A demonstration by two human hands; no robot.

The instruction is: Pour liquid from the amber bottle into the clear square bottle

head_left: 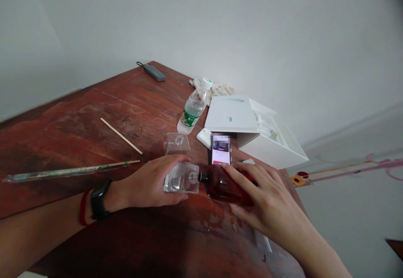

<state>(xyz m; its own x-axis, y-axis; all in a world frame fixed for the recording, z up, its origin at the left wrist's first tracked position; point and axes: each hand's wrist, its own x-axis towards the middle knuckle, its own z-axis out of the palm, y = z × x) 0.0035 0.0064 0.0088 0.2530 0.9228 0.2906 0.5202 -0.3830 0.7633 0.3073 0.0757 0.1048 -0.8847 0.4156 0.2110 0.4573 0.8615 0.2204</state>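
The left hand [151, 183] is clasping a clear cap [181, 178], fingers curled over it; the right hand [267, 202] is pressing a dark red bottle [220, 184] lying flat on the table [94, 114] near its edge. Likely risks: liquid spilling toward the phone [221, 150] just beside it, or the bottle rolling off.

Materials: glass, plastic, worn wood.
Left hand [151, 183] grips a clear faceted cap [181, 178], glossy; right hand [267, 202] on a dark red glass bottle [220, 184], shiny. Desk [94, 114]: reddish wood, scuffed varnish. At 12 o'clock: clear plastic water bottle [193, 108]; matt white box [252, 129].
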